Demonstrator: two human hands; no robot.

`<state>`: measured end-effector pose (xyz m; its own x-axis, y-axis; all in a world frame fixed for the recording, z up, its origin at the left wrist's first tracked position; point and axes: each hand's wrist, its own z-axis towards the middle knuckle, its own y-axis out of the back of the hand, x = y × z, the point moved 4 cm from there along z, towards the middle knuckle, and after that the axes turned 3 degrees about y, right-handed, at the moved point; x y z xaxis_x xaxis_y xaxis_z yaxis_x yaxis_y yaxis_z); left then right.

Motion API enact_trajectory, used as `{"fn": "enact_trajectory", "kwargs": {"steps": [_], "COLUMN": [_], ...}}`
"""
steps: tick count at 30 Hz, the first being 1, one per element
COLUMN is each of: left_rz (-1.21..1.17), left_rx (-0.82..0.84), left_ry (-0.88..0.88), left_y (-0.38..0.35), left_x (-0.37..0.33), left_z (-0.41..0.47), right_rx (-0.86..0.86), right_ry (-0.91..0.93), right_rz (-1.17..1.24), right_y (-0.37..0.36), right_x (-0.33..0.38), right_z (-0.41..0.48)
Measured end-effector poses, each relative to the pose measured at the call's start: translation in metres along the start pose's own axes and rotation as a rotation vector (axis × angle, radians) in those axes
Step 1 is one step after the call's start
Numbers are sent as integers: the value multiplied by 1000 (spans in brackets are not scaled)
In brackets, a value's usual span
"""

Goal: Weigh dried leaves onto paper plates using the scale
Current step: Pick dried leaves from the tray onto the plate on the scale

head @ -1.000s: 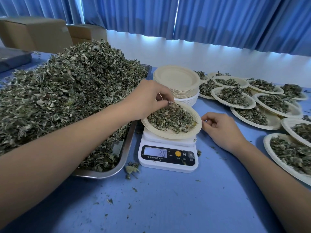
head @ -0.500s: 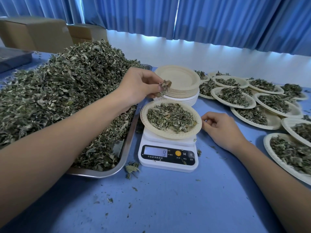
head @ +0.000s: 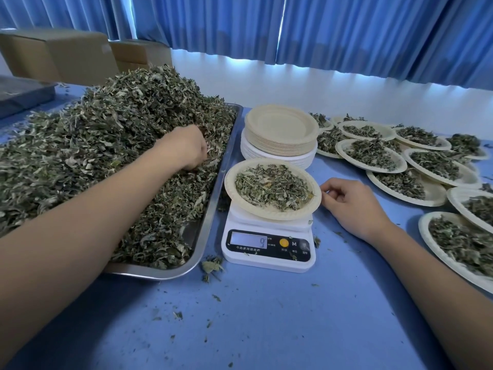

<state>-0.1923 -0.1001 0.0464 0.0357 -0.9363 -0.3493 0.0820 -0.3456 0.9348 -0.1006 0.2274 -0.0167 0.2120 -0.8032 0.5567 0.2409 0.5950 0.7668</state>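
My left hand (head: 186,148) is in the heaped dried green leaves (head: 101,145), and I cannot tell its grip; my right hand (head: 352,206) lies slack beside the beige paper plate (head: 230,189).

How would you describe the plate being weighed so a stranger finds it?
Find the big metal tray heaped with dried leaves on the left. Just right of it stands a white scale, and the plate sits on it. Only this plate is off the table; other filled plates lie farther right.

The curtains (head: 226,22) are pleated blue, the wall (head: 333,92) white, the table (head: 266,329) blue, the leaves (head: 106,145) dull grey-green, the tray (head: 215,198) silver, the plates (head: 280,126) cream, the boxes (head: 66,54) brown, and the scale (head: 268,265) white with a black panel (head: 300,252) and an orange button (head: 284,243)
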Motion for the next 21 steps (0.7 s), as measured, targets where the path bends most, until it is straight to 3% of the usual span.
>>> {"fn": "enact_trajectory", "kwargs": {"steps": [3, 6, 9, 13, 17, 21], "left_rz": [133, 170, -115, -514, -522, -437], "left_rx": [-67, -180, -255, -121, 31, 141], "left_ry": [37, -58, -258, -576, -787, -826], "left_y": [3, 11, 16, 7, -15, -25], "left_x": [-4, -17, -32, -63, -88, -96], "left_z": [-8, -15, -25, -52, -75, -81], "right_rx": [-6, -2, 0, -8, -9, -9], "right_ry": [-2, -3, 1, 10, 11, 14], "right_rz": [-4, -6, -7, -17, -20, -12], "right_y": [1, 1, 0, 1, 1, 2], "right_x": [0, -1, 0, 1, 1, 2], "right_z": [0, 0, 0, -1, -1, 1]}}
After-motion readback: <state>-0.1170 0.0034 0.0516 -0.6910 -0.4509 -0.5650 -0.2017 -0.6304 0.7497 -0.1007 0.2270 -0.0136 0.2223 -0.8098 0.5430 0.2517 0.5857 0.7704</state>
